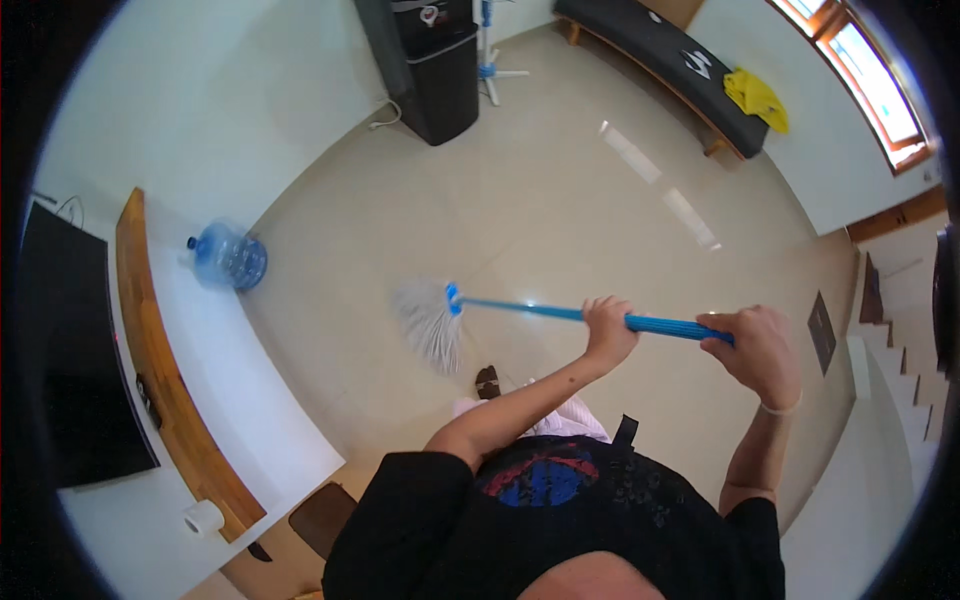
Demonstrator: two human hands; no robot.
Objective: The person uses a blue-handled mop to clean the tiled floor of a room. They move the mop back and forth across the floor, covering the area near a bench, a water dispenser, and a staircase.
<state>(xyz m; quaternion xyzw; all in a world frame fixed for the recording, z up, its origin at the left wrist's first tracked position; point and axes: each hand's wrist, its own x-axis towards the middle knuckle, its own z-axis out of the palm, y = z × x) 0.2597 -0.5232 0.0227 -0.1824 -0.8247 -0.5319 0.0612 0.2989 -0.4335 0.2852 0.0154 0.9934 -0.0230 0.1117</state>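
A string mop with a blue handle [660,326] runs from right to left in front of me. Its blue head socket joins the grey-white strands [430,325], which lie spread on the glossy beige floor [500,215]. Around the middle of the handle my left hand [609,332] is closed. My right hand [755,350] grips the handle's upper end, with the thumb along it. A brown shoe [487,382] shows just behind the mop strands.
At left, a clear blue water jug [228,255] stands by the wall, near a wooden shelf [165,350] and a black screen [75,345]. A black dispenser-like cabinet [440,85], a white-legged stand [490,72] and a black bench [680,70] with yellow cloth [755,98] line the far side. Stairs [905,375] rise at right.
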